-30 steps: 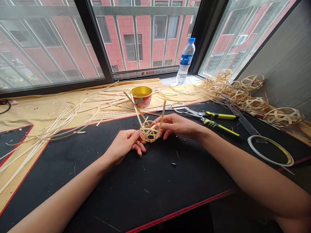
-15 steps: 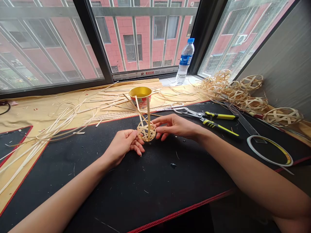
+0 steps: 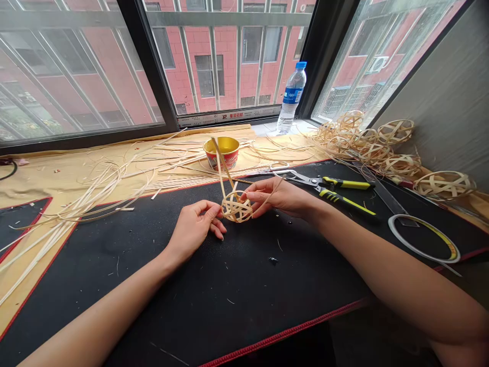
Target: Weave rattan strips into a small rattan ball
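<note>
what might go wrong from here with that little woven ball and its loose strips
The woven ball seems held only at its edges by the left hand and right hand, so it might slip or lose shape. The loose strips sticking up could snag or crack if bent sharply. The yellow-handled tool lies near the right forearm, which might knock it.
</note>
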The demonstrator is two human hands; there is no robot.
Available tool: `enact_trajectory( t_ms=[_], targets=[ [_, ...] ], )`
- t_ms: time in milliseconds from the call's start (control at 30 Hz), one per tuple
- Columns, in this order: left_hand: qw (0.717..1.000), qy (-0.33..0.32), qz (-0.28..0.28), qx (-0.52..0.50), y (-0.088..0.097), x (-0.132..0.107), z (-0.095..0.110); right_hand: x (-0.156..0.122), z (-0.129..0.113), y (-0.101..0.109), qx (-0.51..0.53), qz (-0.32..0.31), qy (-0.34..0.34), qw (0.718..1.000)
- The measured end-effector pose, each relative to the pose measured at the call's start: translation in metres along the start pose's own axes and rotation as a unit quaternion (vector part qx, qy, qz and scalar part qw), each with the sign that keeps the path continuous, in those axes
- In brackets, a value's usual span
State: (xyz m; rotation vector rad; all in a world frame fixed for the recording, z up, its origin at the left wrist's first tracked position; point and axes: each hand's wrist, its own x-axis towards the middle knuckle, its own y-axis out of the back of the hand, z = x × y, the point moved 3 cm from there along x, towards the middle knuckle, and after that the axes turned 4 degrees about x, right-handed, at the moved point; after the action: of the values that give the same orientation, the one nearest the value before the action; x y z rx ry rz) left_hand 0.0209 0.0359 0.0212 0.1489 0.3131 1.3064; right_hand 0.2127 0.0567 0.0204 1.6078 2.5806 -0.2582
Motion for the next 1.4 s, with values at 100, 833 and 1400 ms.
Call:
enact_trajectory(
  t_ms=[100, 833, 1400],
  targets=[
    [0.999, -0.034, 0.022, -0.010, 0.002, 0.001, 0.000, 0.001, 0.001, 0.001, 0.033, 0.006, -0.019, 0.999],
    [0.969, -0.174, 0.121, 0.127, 0.003, -0.011, 0.001, 0.003, 0.004, -0.003, 0.102, -0.010, -0.045, 0.994],
    [0.893, -0.158, 0.145, 0.396, 0.005, -0.014, 0.006, -0.004, 0.002, -0.003, 0.017, -0.045, -0.041, 0.998]
  ],
)
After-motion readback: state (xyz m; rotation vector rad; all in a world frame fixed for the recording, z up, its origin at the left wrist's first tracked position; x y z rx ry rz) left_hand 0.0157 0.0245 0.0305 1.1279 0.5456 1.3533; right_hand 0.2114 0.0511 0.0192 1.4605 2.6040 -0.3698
